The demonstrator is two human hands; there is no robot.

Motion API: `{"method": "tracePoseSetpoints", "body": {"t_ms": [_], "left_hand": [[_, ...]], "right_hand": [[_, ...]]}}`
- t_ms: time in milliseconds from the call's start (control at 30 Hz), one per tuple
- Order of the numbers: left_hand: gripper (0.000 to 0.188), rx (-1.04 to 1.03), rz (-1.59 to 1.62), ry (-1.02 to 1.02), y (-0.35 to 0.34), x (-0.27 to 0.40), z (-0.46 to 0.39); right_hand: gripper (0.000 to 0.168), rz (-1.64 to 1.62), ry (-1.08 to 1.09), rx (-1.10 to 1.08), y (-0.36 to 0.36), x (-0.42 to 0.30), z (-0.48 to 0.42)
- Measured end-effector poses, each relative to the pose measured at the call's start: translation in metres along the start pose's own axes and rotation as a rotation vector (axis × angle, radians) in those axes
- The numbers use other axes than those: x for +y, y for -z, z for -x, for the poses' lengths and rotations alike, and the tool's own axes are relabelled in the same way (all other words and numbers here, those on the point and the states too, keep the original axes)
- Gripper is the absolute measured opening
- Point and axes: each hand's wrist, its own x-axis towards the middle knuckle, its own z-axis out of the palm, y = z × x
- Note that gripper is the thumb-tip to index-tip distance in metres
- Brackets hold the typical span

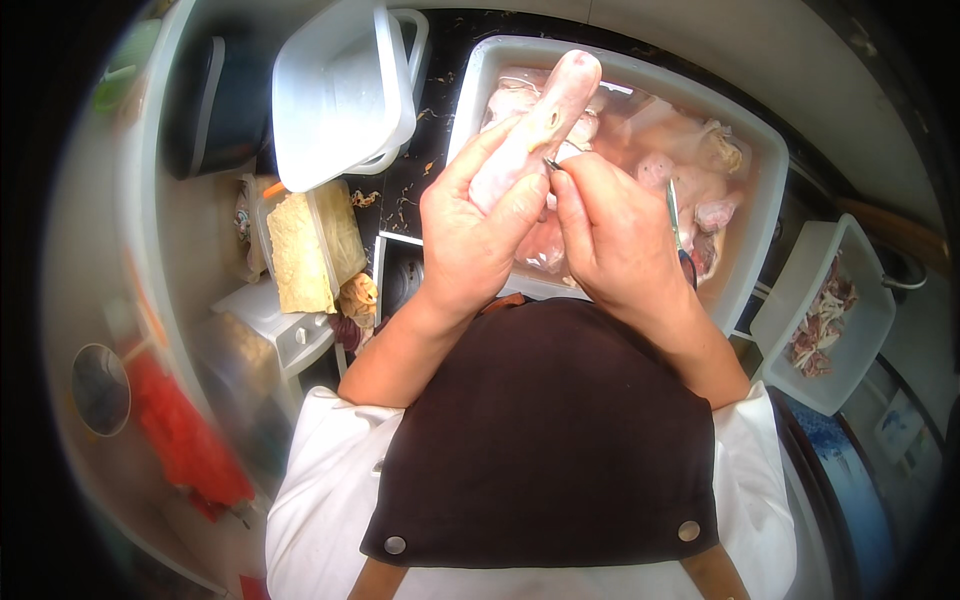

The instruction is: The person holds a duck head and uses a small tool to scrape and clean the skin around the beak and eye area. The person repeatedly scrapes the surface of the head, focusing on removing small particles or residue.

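Note:
A long, pale pink piece of poultry, seemingly a plucked duck's head and neck, lies in my left hand, whose fingers wrap its lower part. My right hand pinches a small dark metal tool, perhaps tweezers, whose tip touches the skin. Most of this tool is hidden by the fingers. Both hands are above a large white plastic tub that holds reddish water and several pieces of raw poultry. Scissors stand partly behind my right hand, their blades upward and a dark handle below.
Nested white plastic tubs stand at the upper left. Below them are a yellowish slab and a plastic container. At the right, a white bin holds meat scraps. A dark patterned counter lies beneath the large tub.

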Motion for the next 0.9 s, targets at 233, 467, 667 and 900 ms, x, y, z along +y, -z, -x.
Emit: {"method": "tracePoseSetpoints", "body": {"t_ms": [233,467,667,900], "left_hand": [[0.047,0.001,-0.009,0.004,0.0,0.002,0.0],[0.049,0.034,0.124,-0.036,-0.003,0.004,0.001],[0.054,-0.008,0.134,-0.07,0.005,-0.002,-0.003],[0.057,-0.046,0.024,-0.086,0.01,-0.007,-0.004]], "right_hand": [[0.008,-0.06,-0.058,-0.01,0.004,-0.006,0.0],[0.009,-0.201,-0.158,-0.071,0.009,-0.012,0.0],[0.011,-0.261,-0.182,-0.104,0.013,-0.016,0.0],[0.013,-0.288,-0.181,-0.112,0.013,-0.016,-0.001]]}}
